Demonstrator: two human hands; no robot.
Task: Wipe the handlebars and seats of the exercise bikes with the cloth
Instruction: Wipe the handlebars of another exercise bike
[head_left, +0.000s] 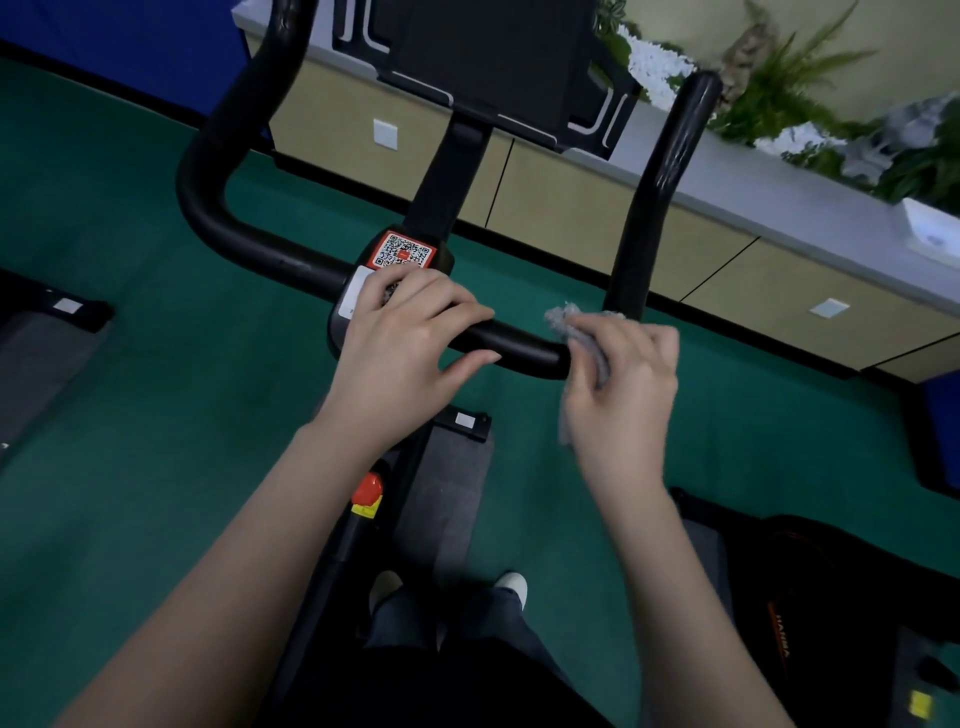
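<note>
Steadying the handlebar (519, 349), our left grip (410, 338) rests slack-fingered on its middle; our right grip (623, 379) clutches the cloth (563, 317) at its right bend to wipe.

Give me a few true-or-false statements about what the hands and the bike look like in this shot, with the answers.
1. The right hand holds a grey cloth at the handlebar. True.
2. The left hand is wiping with a second cloth. False: it holds no cloth and rests on the middle of the bar.
3. The floor under the bike is green. True.
4. The QR sticker by the left hand is blue. False: it is red with a white code.
5. A red knob sits on the frame below the handlebar. True.
</note>
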